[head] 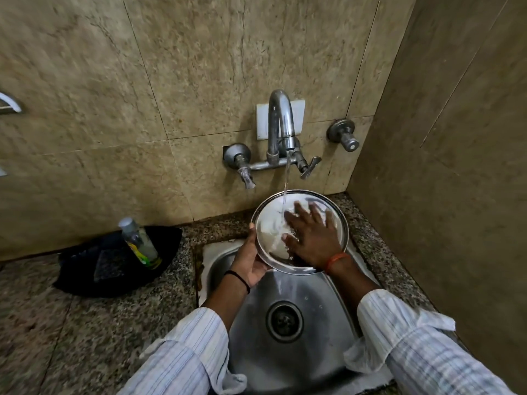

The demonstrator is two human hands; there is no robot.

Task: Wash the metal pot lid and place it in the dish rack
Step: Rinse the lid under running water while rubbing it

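Observation:
The round metal pot lid (271, 223) is held tilted over the back of the steel sink (288, 352), under a thin stream of water from the tap (281, 124). My left hand (252, 260) grips the lid's lower left rim from beneath. My right hand (312, 235) lies flat on the lid's inner face with fingers spread, wet from the water. No dish rack is in view.
A black tray (85, 269) on the granite counter (71, 337) at the left holds a bottle of dish soap (139, 243). Tiled walls close in behind and on the right. A separate wall valve (343, 134) sits right of the tap.

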